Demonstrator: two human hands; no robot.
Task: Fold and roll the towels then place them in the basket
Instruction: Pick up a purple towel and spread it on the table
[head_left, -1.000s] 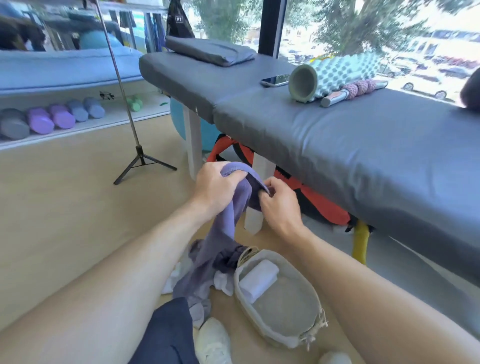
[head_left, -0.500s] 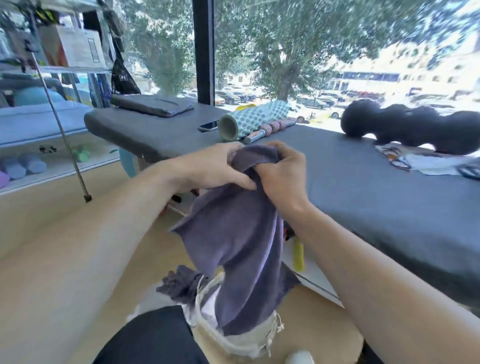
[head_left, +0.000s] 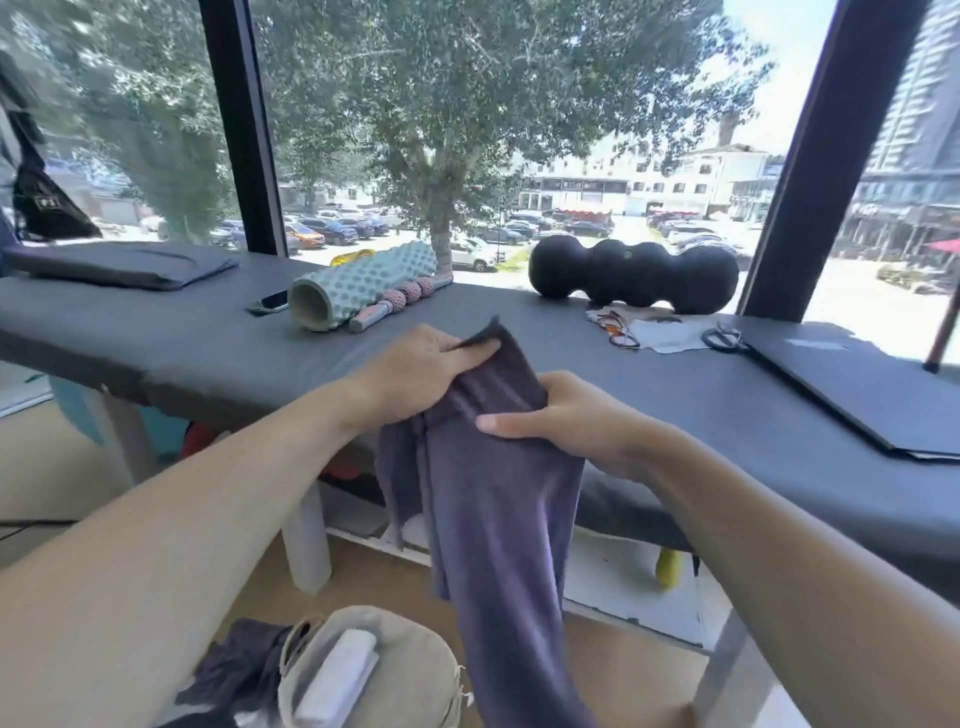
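We hold the purple towel (head_left: 498, 499) up over the grey table's (head_left: 208, 353) edge, our left hand (head_left: 415, 374) pinching its top corner and our right hand (head_left: 566, 415) gripping its side. Below on the floor, the basket (head_left: 415, 675) holds one rolled white towel (head_left: 337, 675).

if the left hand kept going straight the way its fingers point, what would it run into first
Probably nothing at once: the left hand, gripping the purple towel, points right over bare gray table. The glasses lie farther along; depth is unclear.

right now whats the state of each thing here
purple towel: unfolded, hanging, held by both hands
left hand: grips towel's top
right hand: grips towel's side
basket: open
white towel: rolled, in basket
foam roller: lying on table
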